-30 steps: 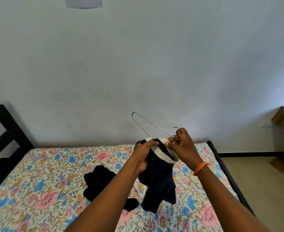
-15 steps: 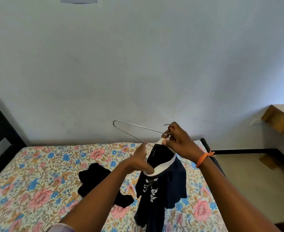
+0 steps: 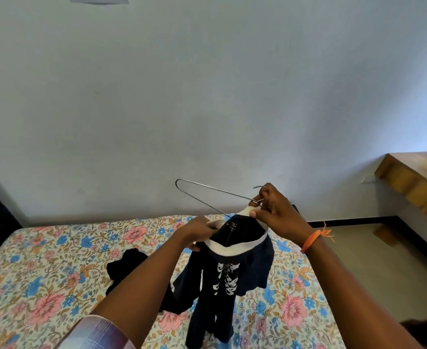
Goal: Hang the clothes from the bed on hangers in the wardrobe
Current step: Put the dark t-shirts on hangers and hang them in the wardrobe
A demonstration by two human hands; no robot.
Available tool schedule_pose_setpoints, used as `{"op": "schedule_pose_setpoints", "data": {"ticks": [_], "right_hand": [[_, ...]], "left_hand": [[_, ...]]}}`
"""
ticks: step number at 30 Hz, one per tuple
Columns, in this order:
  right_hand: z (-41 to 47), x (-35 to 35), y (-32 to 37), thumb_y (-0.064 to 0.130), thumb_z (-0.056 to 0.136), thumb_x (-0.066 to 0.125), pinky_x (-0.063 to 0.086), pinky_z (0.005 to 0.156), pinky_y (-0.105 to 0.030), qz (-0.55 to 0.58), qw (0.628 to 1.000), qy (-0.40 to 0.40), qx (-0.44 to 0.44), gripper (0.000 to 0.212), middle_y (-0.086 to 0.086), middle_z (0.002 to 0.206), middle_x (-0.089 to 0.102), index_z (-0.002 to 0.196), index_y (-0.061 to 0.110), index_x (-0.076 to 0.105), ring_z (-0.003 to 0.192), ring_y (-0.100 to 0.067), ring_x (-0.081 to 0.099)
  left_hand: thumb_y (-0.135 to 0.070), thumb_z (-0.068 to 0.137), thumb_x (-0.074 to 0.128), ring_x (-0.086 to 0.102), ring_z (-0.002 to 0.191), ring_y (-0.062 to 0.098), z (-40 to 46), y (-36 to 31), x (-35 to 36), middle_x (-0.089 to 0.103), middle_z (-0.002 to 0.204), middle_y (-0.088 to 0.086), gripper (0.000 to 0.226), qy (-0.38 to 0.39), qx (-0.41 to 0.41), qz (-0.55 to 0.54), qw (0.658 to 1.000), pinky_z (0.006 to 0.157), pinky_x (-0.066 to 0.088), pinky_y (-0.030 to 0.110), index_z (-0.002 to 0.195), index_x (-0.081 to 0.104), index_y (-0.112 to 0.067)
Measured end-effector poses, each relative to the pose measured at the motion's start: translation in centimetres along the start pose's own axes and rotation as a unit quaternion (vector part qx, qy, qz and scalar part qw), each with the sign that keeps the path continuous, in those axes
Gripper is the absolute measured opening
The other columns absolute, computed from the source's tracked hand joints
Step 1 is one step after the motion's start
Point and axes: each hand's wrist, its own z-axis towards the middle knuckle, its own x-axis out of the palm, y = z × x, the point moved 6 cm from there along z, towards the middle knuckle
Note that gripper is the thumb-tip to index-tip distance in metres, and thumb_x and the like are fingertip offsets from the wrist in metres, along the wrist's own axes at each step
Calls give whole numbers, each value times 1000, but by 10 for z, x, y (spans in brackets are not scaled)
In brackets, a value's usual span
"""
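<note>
Above the bed [image 3: 56, 260] we hold a navy shirt [image 3: 222, 280] and a wire hanger [image 3: 207, 195] in the air. Our right hand [image 3: 275, 212] pinches the hanger's neck and the white collar [image 3: 235, 248] together, thumb and fingers [image 3: 254, 212] curled tight. Our left hand [image 3: 197, 231] grips the collar's near side, fingers curled round the cloth. One end of the hanger sticks out to the left, clear of the shirt; the other end runs down into the neck opening. The shirt hangs loose, white print facing us. A black garment [image 3: 131, 270] lies crumpled on the floral sheet beneath our left forearm. An orange band [image 3: 312, 239] circles our right wrist.
</note>
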Motion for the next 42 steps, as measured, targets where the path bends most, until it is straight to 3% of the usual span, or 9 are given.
{"op": "schedule_pose_setpoints", "data": {"ticks": [2, 6, 12, 17, 23, 28, 33, 36, 42], "right_hand": [[0, -4, -4, 7, 87, 70, 47, 66, -13, -18, 999, -33, 10, 34, 0, 96, 65, 91, 19, 39, 80, -18, 58], [-2, -7, -16, 6, 88, 69, 42, 59, -10, -24, 997, -71, 34, 31, -1, 94, 65, 97, 11, 40, 68, -10, 49], [-3, -1, -33, 5, 87, 70, 44, 68, -21, 24, 992, -100, 70, 32, 1, 92, 60, 100, 12, 41, 77, -9, 54], [-2, -12, -40, 7, 87, 71, 44, 61, -10, 50, 979, -174, 89, 32, -7, 92, 59, 103, 10, 43, 77, -6, 56], [2, -17, -48, 8, 88, 71, 45, 68, -18, 35, 976, -191, 95, 34, -4, 93, 56, 107, 9, 43, 80, -13, 55], [3, -18, -46, 12, 88, 71, 42, 64, -23, 40, 969, -224, 100, 31, -3, 86, 55, 103, 10, 44, 75, -15, 52], [2, -43, -18, 28, 92, 68, 41, 54, -20, 182, 909, -369, 70, 37, -5, 68, 44, 75, 19, 37, 58, -18, 45], [12, -48, 0, 30, 88, 74, 33, 46, -25, 321, 864, -382, 62, 46, -8, 62, 42, 73, 22, 31, 47, -16, 34], [31, -37, 24, 34, 88, 73, 26, 42, -19, 516, 745, -417, 73, 49, 3, 49, 37, 67, 21, 31, 43, -14, 27]], "left_hand": [[-28, 89, 69, 62, 86, 28, 4, 1, -15, 63, 95, 13, 24, -96, -13, -85, 992, 58, 53, 36, 100, 62, -8], [-28, 86, 64, 63, 93, 36, 1, -4, -49, 66, 98, 18, 19, -252, -35, -127, 959, 79, 57, 43, 76, 64, -13], [13, 82, 59, 65, 71, 28, -15, -37, -43, 67, 86, 17, 19, -151, 8, -391, 908, 52, 54, 33, 88, 69, -3], [-2, 88, 44, 59, 74, 25, -24, -57, -32, 62, 81, 13, 17, -77, 76, -314, 943, 65, 45, 32, 88, 61, -3], [-21, 83, 67, 64, 89, 20, -31, -80, -29, 68, 95, 7, 18, -32, 127, -63, 989, 72, 50, 29, 96, 67, -10], [-35, 88, 65, 53, 65, 18, -29, -81, -38, 54, 67, 7, 38, -128, 156, -13, 979, 60, 38, 29, 69, 56, -3], [-27, 94, 58, 50, 54, 14, -37, -84, -38, 51, 54, -1, 43, -227, 172, 63, 957, 48, 30, 22, 53, 51, -17], [-30, 92, 58, 53, 58, 19, -38, -82, -33, 56, 60, 1, 35, -217, 145, 80, 962, 49, 34, 26, 65, 63, -9], [-36, 94, 56, 52, 65, 17, -42, -84, -18, 54, 71, 4, 35, -122, 83, -18, 989, 55, 37, 26, 70, 52, -10]]}}
